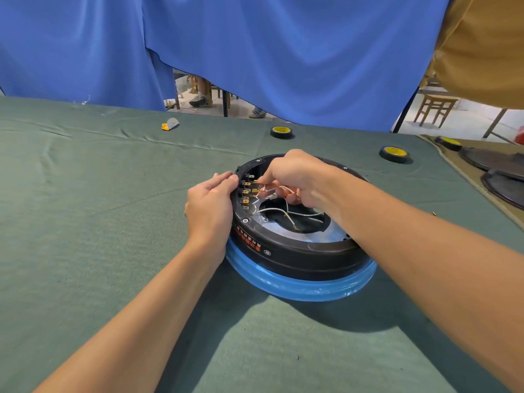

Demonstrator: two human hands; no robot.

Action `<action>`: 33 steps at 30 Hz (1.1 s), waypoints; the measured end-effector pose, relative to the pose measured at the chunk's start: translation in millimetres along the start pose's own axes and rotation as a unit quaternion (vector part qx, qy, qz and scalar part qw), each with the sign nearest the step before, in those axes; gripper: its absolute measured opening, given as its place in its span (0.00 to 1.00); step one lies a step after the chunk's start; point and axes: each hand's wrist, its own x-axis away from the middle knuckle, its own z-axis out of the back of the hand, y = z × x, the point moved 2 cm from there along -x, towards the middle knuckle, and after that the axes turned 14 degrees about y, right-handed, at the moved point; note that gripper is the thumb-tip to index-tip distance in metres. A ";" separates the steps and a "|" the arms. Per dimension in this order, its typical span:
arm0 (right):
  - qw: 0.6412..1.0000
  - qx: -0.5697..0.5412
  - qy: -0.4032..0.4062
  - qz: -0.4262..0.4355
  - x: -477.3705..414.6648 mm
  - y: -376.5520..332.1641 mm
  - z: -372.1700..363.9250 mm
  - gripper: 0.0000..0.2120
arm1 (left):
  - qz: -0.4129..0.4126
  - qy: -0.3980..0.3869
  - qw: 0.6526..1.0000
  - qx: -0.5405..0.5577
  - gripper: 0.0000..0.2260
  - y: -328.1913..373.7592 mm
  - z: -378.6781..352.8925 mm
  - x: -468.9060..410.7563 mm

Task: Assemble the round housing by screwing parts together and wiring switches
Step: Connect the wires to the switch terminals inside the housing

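Note:
A round black housing with a blue film-wrapped lower rim sits upside down on the green cloth. Inside its left wall is a row of switches with brass terminals. White wires with brass end connectors loop across the open middle. My left hand rests against the outside of the left wall, fingertips touching the rim by the switches. My right hand reaches over the housing and pinches a white wire's connector close to the upper terminals.
Two black tape rolls with yellow cores lie beyond the housing, a third at the far right. A small yellow-and-grey tool lies at the back. Dark round covers rest on the right. A blue curtain hangs behind the table.

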 end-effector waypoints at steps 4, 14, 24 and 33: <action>1.000 -0.003 -0.001 0.003 1.0 0.2 -1.2 0.05 | -0.002 0.003 1.000 0.000 0.18 -1.3 0.3 -1.4; 0.997 0.051 -0.004 0.061 -0.8 -3.2 -0.8 0.05 | -0.006 0.001 1.000 0.003 0.18 -4.0 -0.6 -5.0; 0.999 -0.009 0.004 0.035 6.4 -5.4 -5.9 0.10 | -0.051 -0.009 0.998 -0.025 0.14 3.1 1.1 1.8; 0.995 0.049 -0.032 0.075 -6.9 -3.4 -2.0 0.05 | -0.078 -0.020 0.996 -0.039 0.08 7.1 1.8 8.5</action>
